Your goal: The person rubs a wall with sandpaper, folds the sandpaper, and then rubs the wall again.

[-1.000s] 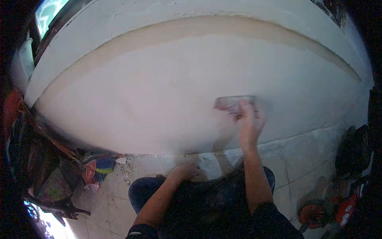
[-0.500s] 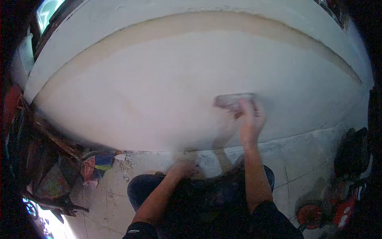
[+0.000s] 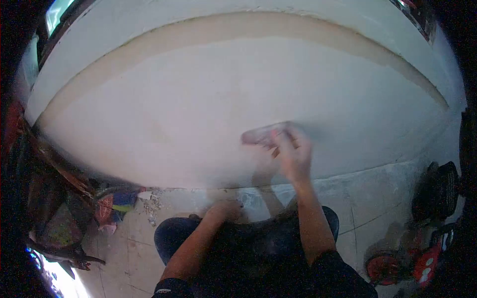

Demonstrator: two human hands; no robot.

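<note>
My right hand is closed around a flat, dusty sanding block, with fingers and thumb gripping its edges. The block lies against the lower middle of a pale, smooth wall panel, its left end tipped slightly down. Motion blurs both block and fingertips a little. Low in front of my lap, near the wall's foot, my left hand hangs by my knee. Its fingers are dim and partly hidden, so I cannot see whether they hold anything. A tan band runs along the panel's curved top edge.
Dark cloth-like clutter and coloured scraps lie at the left on the tiled floor. At the right are a black bag-like object and red items. Crumbs of debris lie along the wall's base.
My right hand has slid the sanding block left and slightly down across the panel, and the block has tilted. My left hand has stayed about where it was.
</note>
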